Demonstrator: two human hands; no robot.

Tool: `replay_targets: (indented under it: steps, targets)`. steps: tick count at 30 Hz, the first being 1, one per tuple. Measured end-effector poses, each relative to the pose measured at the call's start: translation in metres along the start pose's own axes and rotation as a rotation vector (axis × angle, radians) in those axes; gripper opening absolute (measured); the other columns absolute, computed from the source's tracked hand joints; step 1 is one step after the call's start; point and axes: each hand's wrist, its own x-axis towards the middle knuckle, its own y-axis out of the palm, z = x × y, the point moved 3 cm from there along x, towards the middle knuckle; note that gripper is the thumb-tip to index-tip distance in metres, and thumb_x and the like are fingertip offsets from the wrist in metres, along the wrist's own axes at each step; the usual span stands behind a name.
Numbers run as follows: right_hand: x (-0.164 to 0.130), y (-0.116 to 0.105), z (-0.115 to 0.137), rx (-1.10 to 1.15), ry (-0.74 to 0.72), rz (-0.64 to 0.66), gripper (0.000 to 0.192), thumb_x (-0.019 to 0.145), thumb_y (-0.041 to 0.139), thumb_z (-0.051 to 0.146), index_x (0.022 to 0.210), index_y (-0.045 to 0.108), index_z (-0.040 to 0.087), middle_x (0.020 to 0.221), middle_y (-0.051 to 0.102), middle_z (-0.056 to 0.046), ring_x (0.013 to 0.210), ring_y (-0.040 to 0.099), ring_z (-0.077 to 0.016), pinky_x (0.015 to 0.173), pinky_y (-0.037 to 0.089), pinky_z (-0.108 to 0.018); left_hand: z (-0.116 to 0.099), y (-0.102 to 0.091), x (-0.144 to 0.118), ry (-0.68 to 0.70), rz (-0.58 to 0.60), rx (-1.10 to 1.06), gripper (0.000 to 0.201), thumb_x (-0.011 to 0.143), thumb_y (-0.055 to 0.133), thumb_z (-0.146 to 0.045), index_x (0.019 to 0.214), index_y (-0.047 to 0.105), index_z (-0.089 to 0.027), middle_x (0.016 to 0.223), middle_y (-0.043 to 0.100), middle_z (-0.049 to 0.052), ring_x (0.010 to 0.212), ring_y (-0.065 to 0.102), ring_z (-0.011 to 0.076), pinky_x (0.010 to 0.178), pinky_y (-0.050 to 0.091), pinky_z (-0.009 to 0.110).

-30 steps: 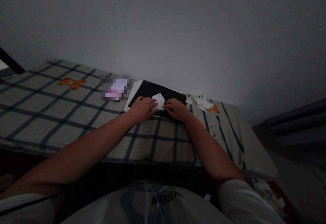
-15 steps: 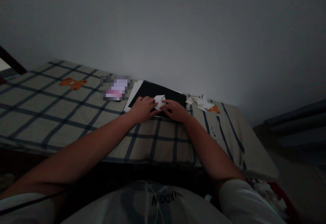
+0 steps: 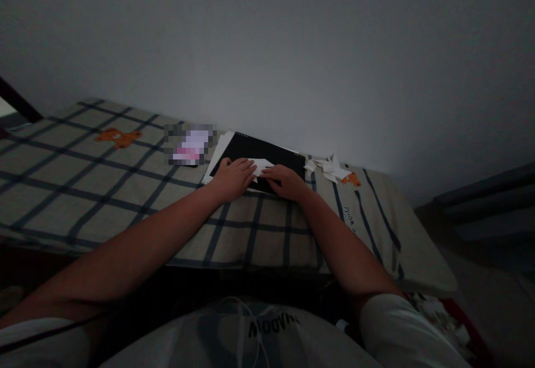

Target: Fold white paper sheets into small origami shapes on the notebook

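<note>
Two hands pressing down one small white paper (image 3: 259,165).
Left hand (image 3: 232,177) and right hand (image 3: 285,181) are sitting close together, flattening it against the black board (image 3: 276,155) for a firm surface.

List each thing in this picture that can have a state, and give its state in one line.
Small white folded paper: pressed flat under both hands.
Left hand: fingers on the paper.
Right hand: fingers on the paper.
Black board: lying flat on the checked sheet.
White paper pieces: folded, lying loose.
</note>
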Motion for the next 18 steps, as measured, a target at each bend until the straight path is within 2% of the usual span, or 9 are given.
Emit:
replay_targets:
  steps: [2,5,7,10,18]
  targets:
    - [0.000,-0.001,-0.005,-0.003,0.029,-0.054,0.030,0.088,0.050,0.015,0.110,0.070,0.019,0.114,0.069,-0.011,0.107,0.060,-0.0213,0.096,0.046,-0.042,0.001,0.001,0.000,-0.003,0.000,-0.006,0.040,0.099,0.032,-0.028,0.132,0.052,-0.021,0.140,0.052,0.010,0.129,0.043,0.0269,0.090,0.033,0.048]
    - [-0.001,-0.003,-0.016,-0.068,0.148,-0.161,0.030,0.088,0.051,0.016,0.111,0.070,0.019,0.116,0.066,-0.012,0.110,0.057,-0.0231,0.098,0.045,-0.044,0.001,0.001,-0.001,-0.005,-0.004,-0.004,0.039,0.097,0.034,-0.027,0.132,0.053,-0.023,0.141,0.052,0.009,0.129,0.042,0.0273,0.089,0.034,0.047]
    - [-0.002,-0.003,-0.023,-0.096,0.214,-0.184,0.031,0.089,0.051,0.016,0.115,0.068,0.019,0.118,0.065,-0.013,0.111,0.056,-0.0242,0.098,0.044,-0.045,0.001,-0.001,-0.001,-0.017,-0.007,0.009,0.040,0.096,0.036,-0.027,0.132,0.053,-0.023,0.139,0.052,0.009,0.127,0.042,0.0291,0.088,0.034,0.047]
    - [-0.003,-0.001,-0.030,-0.124,0.244,-0.151,0.031,0.089,0.053,0.017,0.117,0.068,0.019,0.114,0.066,-0.012,0.107,0.056,-0.0243,0.096,0.045,-0.044,0.000,-0.003,-0.001,-0.031,0.000,0.024,0.040,0.094,0.039,-0.027,0.131,0.054,-0.023,0.135,0.054,0.011,0.122,0.044,0.0310,0.085,0.035,0.046]
    - [-0.003,0.000,-0.032,-0.230,0.227,-0.063,0.025,0.089,0.057,0.019,0.109,0.070,0.015,0.100,0.069,-0.012,0.093,0.056,-0.0231,0.087,0.045,-0.039,0.001,-0.002,0.001,0.013,0.042,-0.021,0.044,0.091,0.039,-0.020,0.132,0.053,-0.024,0.132,0.056,0.010,0.120,0.047,0.0285,0.086,0.033,0.046]
